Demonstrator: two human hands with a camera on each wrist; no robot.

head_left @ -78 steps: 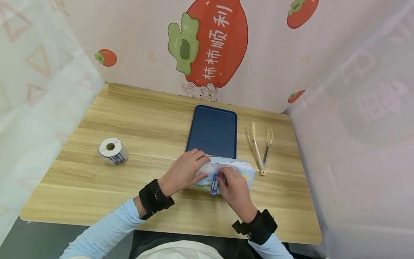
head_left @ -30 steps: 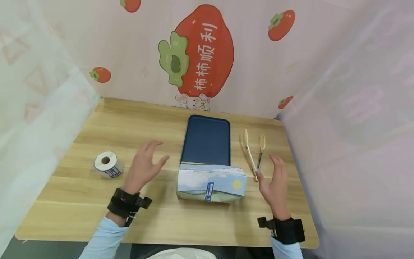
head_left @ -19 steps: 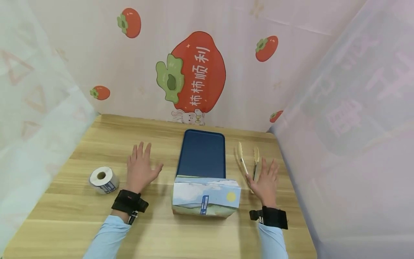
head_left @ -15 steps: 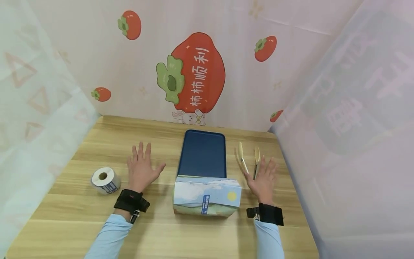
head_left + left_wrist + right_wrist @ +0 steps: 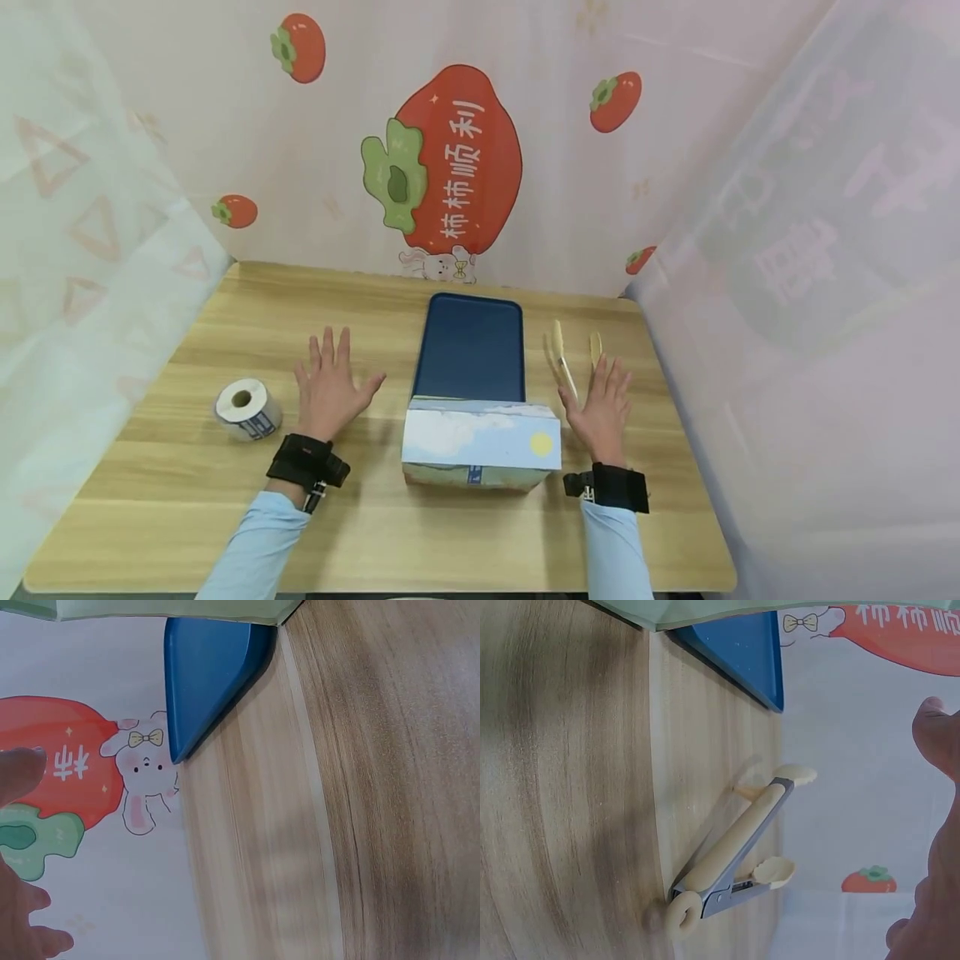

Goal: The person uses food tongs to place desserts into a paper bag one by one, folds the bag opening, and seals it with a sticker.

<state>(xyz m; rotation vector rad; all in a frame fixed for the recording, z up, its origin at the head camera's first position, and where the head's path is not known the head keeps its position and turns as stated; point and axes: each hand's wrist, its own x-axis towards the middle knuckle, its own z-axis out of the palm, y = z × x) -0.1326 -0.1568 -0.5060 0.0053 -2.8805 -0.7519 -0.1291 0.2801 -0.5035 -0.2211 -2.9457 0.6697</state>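
Note:
A paper bag [image 5: 480,437] printed with sky and a yellow sun lies in the middle front, its top folded over toward me. A small blue sticker [image 5: 475,475] shows on its front just below the flap edge, its upper part hidden. To the bag's left my left hand [image 5: 328,387] hovers with fingers spread, holding nothing. My right hand [image 5: 600,408], also spread and bare, is at the bag's right and overlaps the tongs [image 5: 564,367] in the head view. In the right wrist view the tongs [image 5: 739,836] lie apart from the thumb [image 5: 937,735].
Behind the bag lies a dark blue tray [image 5: 471,346], its near end hidden by the bag. A roll of labels [image 5: 247,408] stands on the wooden table [image 5: 360,533] at the left. Printed cloth [image 5: 555,183] hangs around the back and sides.
Both hands have left the bag, where the right pinched the blue sticker, and spread out to either side. The bag's flap has lifted and now covers the sticker's upper part.

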